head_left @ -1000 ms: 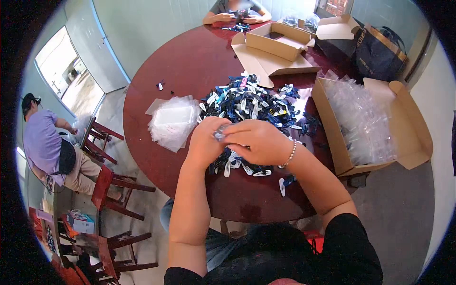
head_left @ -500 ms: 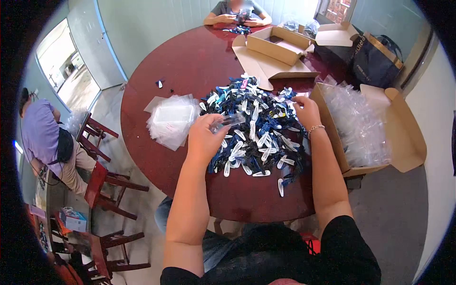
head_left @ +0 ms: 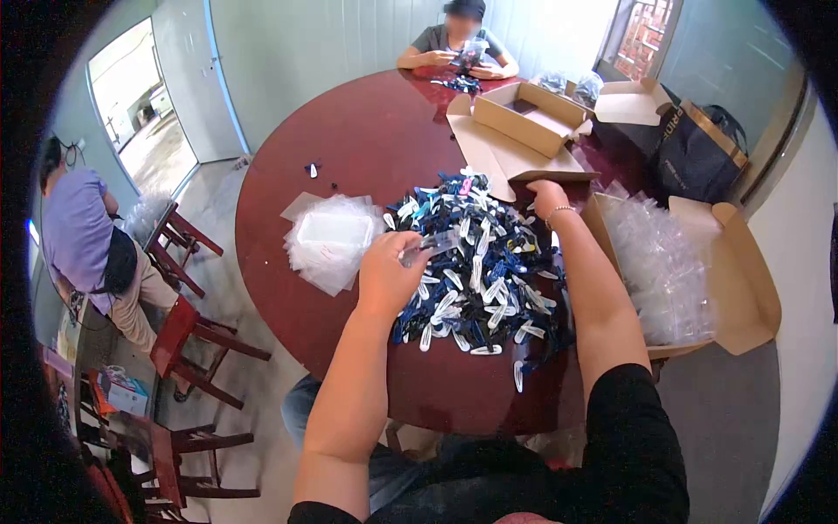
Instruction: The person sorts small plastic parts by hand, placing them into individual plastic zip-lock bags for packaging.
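Note:
My left hand (head_left: pixel 391 272) is closed on a small clear plastic bag (head_left: pixel 443 242), held over the left side of a heap of snap hair clips (head_left: pixel 476 271). Something dark shows inside the bag near my fingers. The clips are white, navy and black, with a pink one near the far end. My right hand (head_left: pixel 550 199) reaches down at the heap's far right edge, beside a cardboard flap. Its fingers are curled, and what they hold, if anything, is hidden. Left of my left hand lies a stack of clear plastic bags (head_left: pixel 332 234).
An open cardboard box (head_left: pixel 607 229) of clear bags stands at the right table edge. Another carton (head_left: pixel 524 122) lies farther back, near a dark bag (head_left: pixel 698 153). One person (head_left: pixel 463 52) sits across the round table (head_left: pixel 288 175); another (head_left: pixel 83 227) sits left, near wooden stools (head_left: pixel 188 341).
My right hand has moved farther away along the heap, toward the cardboard flap. My left hand still grips the plastic bag over the clips. The camera view has tilted up slightly.

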Available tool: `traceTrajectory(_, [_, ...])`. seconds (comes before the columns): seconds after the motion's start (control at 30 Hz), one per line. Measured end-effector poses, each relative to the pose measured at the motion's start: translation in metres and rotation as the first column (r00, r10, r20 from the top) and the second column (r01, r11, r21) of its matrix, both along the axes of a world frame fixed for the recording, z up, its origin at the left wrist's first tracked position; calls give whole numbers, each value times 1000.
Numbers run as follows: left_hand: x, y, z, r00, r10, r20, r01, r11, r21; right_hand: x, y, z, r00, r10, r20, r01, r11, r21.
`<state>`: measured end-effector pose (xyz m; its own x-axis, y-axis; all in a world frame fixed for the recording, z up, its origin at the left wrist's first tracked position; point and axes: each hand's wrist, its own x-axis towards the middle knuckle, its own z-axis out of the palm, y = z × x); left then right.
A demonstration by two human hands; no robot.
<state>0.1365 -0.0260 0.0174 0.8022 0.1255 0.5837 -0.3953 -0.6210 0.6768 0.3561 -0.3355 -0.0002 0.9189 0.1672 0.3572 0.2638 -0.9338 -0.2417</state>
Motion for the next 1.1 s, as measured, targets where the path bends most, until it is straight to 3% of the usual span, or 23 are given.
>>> traceTrajectory(0.07, [2, 0, 0, 1000, 13, -7, -13, 1000, 5, 1, -1, 0, 999, -20, -50, 19, 1000, -13])
traceTrajectory(0.13, [1, 0, 1, 1000, 7, -1, -7, 1000, 20, 2, -2, -1, 994, -99, -46, 90, 980, -180])
traceTrajectory(0.23, [2, -1, 0, 1000, 11, -16, -11, 1000, -3, -8, -3, 14, 985, -160, -70, 141, 965, -223])
traceTrajectory(0.27, [3, -1, 0, 1000, 10, -18, -10, 1000, -3, -4, -10, 7, 992, -119, 40, 123, 979, -160])
traceTrajectory(0.3, [4, -1, 0, 1000, 4, -8, -4, 1000, -1, -4, -9, 8, 992, -120, 38, 124, 979, -160])
traceTrajectory(0.37, [4, -1, -1, 1000, -5, -1, 5, 1000, 3, -4, -8, 10, 957, 137, 256, -164, 982, 90])
traceTrajectory(0.47, [3, 0, -1, 999, -13, 30, 13, 1000, -27, -19, 8, 29, 951, 288, -116, -290, 957, -6])
traceTrajectory(0.5, [1, 1, 0, 1000, -5, -9, 5, 1000, -17, -16, 9, 24, 958, 231, -173, -256, 956, -141])
traceTrajectory(0.63, [1, 2, -3, 998, 10, -65, -13, 999, -43, -23, 10, 5, 975, 80, -207, -113, 982, -153])
traceTrajectory(0.73, [0, 2, -3, 997, 0, -76, -2, 1000, -29, -33, 14, 9, 987, 104, -121, -117, 988, -101])
traceTrajectory(0.8, [1, 1, -1, 997, -1, -83, -2, 999, -33, -42, 15, 23, 965, 259, -26, -253, 957, 140])
traceTrajectory(0.83, [1, 1, -1, 996, 1, -92, -4, 999, -39, -50, 20, 33, 966, 258, -28, -251, 958, 141])
traceTrajectory(0.9, [1, 1, -2, 996, 4, -89, -7, 1000, -30, -63, 28, 51, 912, 407, -60, -355, 852, 385])
traceTrajectory(0.97, [0, 1, -2, 996, 11, -83, -13, 1000, -19, -60, 29, 50, 892, 446, -80, -395, 852, 344])
traceTrajectory(1.03, [-1, 1, 1, 993, -5, -115, 2, 1000, -23, -60, 34, 48, 841, 531, -104, -526, 848, 70])
traceTrajectory(1.1, [-1, 2, 0, 992, 3, -123, -6, 1000, -19, -68, 33, 43, 842, 515, -161, -514, 856, 52])
